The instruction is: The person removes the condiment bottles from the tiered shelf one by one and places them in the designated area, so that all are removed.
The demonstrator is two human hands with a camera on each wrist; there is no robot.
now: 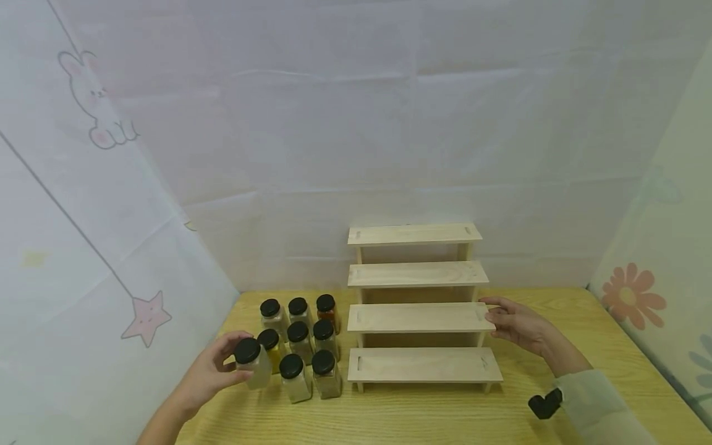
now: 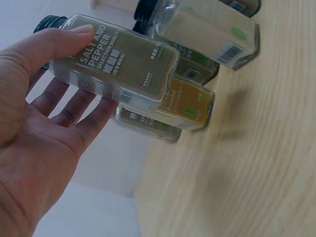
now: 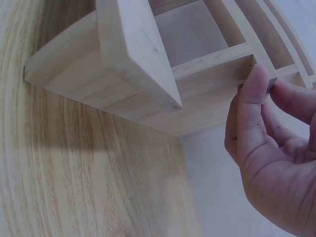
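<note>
My left hand grips a glass spice jar with a black lid, thumb on one side and fingers on the other. In the left wrist view the label on this jar reads "Salt and Pepper", and greyish-brown powder fills it. To the right, my right hand pinches the right end of the second-lowest board on a stepped wooden rack. The right wrist view shows thumb and fingertips at the corner of that board, with the lowest board nearer the camera.
Several black-lidded spice jars stand grouped left of the rack, among them a yellow one and a red one. A black object shows beside the right sleeve. White printed cloth hangs behind the wooden table.
</note>
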